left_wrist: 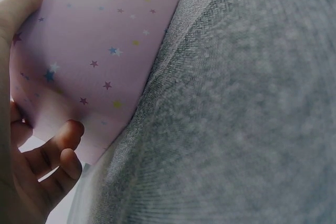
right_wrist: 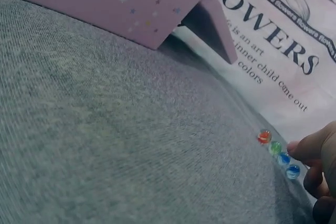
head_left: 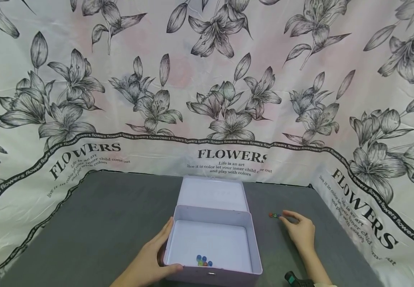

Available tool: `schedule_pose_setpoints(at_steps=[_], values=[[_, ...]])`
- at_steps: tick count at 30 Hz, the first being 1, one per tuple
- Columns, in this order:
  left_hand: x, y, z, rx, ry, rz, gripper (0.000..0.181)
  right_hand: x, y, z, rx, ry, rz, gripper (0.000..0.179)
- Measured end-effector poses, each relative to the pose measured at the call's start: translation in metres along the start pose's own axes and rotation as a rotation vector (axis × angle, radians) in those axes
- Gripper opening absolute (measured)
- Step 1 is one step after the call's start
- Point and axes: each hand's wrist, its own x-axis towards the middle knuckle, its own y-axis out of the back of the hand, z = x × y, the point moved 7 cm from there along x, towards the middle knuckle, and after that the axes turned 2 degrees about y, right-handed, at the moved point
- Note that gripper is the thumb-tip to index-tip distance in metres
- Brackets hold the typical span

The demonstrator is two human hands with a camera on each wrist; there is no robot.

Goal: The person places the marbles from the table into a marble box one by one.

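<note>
My left hand [head_left: 152, 257] holds the front left corner of a pale tin box [head_left: 212, 276], its thumb over the front rim and its fingers along the side. Seen from the left wrist, that side is pink with coloured stars. Inside the box, several glass marbles [head_left: 204, 263] lie near the front wall. To the right of the box, my right hand [head_left: 300, 231] is low over the table, fingertips right at a short row of marbles. The right wrist view shows the row with a red marble [right_wrist: 264, 137], a green marble [right_wrist: 275, 148] and blue marbles [right_wrist: 293, 171].
The box's lid [head_left: 212, 194] is tipped back behind it. A dark grey cloth [head_left: 121, 215] covers the table. Behind and at both sides hangs a white flower-printed curtain [head_left: 178, 95]. A black device [head_left: 298, 280] is strapped at the right wrist.
</note>
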Motion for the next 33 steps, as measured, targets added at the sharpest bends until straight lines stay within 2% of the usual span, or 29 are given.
schedule_pose_setpoints(at_steps=[6,13,20,33], values=[[0.0,0.0,-0.001,0.003,0.004,-0.011,0.121,-0.003,-0.005,0.011,-0.021,0.002,0.013,0.028],[0.002,-0.001,-0.001,0.005,0.001,-0.008,0.121,-0.001,-0.005,0.011,-0.041,0.036,0.021,0.026],[0.001,-0.001,-0.001,0.014,-0.01,0.0,0.122,-0.002,-0.003,0.016,-0.06,-0.018,-0.026,0.026],[0.001,-0.001,-0.002,-0.004,0.008,-0.006,0.121,-0.001,0.002,0.016,-0.067,-0.021,0.022,0.023]])
